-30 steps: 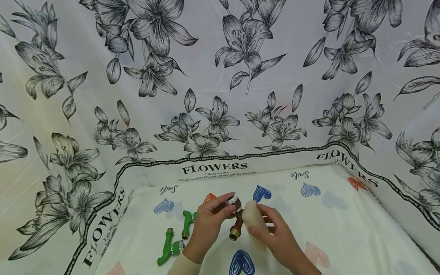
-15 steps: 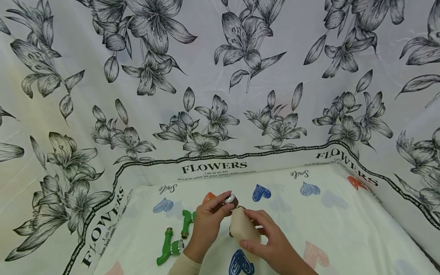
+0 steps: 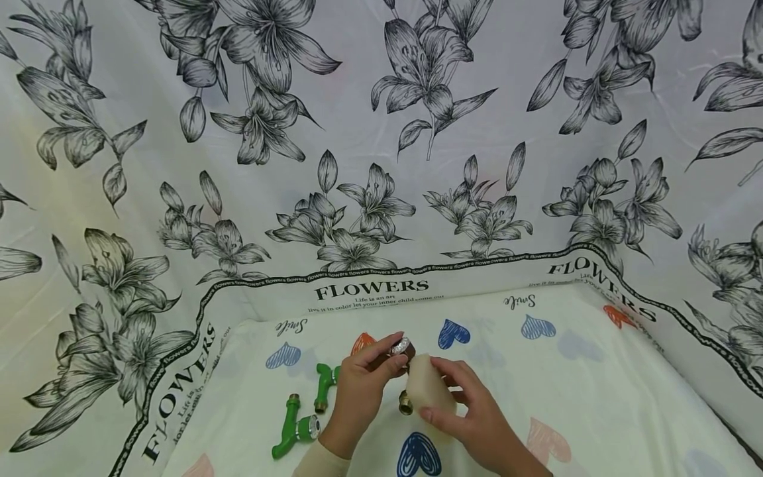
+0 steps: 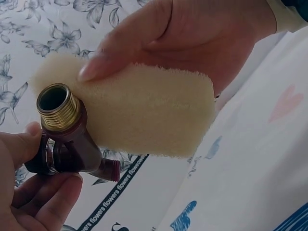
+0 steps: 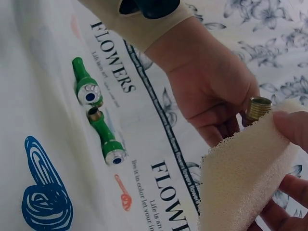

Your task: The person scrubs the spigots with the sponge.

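My left hand (image 3: 363,391) pinches a dark red tap (image 4: 79,149) by its silver-ringed handle, between thumb and fingers. The tap's brass threaded end (image 4: 60,110) faces the camera in the left wrist view; a short ribbed spout points right. In my right hand (image 3: 477,414) is a cream sponge (image 4: 149,113), thumb on one face and fingers on the other. The sponge lies against or very close to the tap's body and covers part of it in the head view. In the right wrist view the sponge (image 5: 250,163) hides most of the tap.
Two green taps (image 3: 291,430) with brass ends and silver handles lie on the cloth (image 3: 596,397), left of my left hand. The cloth has printed hearts. A white flower-printed curtain (image 3: 357,132) rises behind and at both sides.
The sponge has moved left over the tap, covering its brass end, then slightly back to the right, so the end shows again. My left hand has stayed nearly still with the tap.
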`<state>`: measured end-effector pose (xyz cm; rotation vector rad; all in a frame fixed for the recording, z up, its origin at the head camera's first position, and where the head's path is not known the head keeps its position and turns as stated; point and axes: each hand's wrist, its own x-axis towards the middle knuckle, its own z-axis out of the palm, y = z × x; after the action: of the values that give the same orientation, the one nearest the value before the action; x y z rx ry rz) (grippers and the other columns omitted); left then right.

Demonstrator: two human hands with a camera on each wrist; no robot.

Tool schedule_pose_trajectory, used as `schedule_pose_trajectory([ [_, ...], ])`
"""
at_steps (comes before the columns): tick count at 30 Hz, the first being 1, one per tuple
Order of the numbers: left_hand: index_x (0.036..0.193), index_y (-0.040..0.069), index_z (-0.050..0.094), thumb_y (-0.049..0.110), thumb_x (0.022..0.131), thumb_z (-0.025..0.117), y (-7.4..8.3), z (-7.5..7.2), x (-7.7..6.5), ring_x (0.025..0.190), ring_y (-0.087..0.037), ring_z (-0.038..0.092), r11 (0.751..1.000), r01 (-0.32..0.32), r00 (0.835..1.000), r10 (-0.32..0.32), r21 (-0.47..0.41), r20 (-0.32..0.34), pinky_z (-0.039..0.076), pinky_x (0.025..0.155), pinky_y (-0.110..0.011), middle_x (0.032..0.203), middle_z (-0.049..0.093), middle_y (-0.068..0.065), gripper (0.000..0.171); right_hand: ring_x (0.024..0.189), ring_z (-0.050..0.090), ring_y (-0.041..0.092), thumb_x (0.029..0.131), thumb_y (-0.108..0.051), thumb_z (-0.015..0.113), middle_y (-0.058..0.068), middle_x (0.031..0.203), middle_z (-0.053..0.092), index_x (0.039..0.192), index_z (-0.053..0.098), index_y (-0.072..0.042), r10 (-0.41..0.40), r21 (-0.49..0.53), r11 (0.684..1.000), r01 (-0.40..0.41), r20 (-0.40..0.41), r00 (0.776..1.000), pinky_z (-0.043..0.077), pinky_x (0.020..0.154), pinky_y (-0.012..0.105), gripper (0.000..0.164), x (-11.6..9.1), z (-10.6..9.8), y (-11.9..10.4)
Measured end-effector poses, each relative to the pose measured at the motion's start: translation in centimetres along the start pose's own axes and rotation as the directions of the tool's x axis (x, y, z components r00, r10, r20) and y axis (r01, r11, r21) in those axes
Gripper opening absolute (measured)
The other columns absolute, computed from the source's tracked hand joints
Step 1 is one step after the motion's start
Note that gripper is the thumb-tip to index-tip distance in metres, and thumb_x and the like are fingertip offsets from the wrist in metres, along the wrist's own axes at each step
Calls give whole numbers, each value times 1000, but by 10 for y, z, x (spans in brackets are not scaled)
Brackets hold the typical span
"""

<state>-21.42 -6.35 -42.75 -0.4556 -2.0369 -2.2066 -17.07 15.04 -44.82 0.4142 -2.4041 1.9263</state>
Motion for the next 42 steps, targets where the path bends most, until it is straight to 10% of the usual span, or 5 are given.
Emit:
schedule_pose_trajectory([
  [12, 135, -2, 74, 4, 99, 80, 6, 4, -8, 107, -26, 76, 1000, -15, 999, 16, -23, 40, 64, 90, -40, 126, 74, -21, 37, 120, 59, 28, 97, -36, 85, 8, 140, 58, 155, 59, -15, 107, -24, 993, -112, -152, 983, 54, 99, 45, 67, 11, -10, 18],
  [32, 134, 11, 79, 5, 99, 81, -5, 1, -2, 108, -26, 75, 997, -1, 999, 5, 79, -50, 64, 91, -36, 121, 76, -12, 35, 124, 55, 34, 99, -28, 82, 5, 140, 58, 157, 57, -23, 9, 61, 998, -15, 95, 995, 55, 101, 39, 63, -8, 8, -3],
  [42, 133, 11, 79, 8, 100, 81, -8, 1, -4, 109, -27, 75, 997, 1, 999, 3, 79, -44, 63, 91, -36, 120, 76, -12, 34, 123, 57, 35, 98, -27, 83, 4, 138, 59, 156, 58, -24, -2, 51, 999, -2, 93, 996, 56, 100, 38, 63, -10, 8, -2],
])
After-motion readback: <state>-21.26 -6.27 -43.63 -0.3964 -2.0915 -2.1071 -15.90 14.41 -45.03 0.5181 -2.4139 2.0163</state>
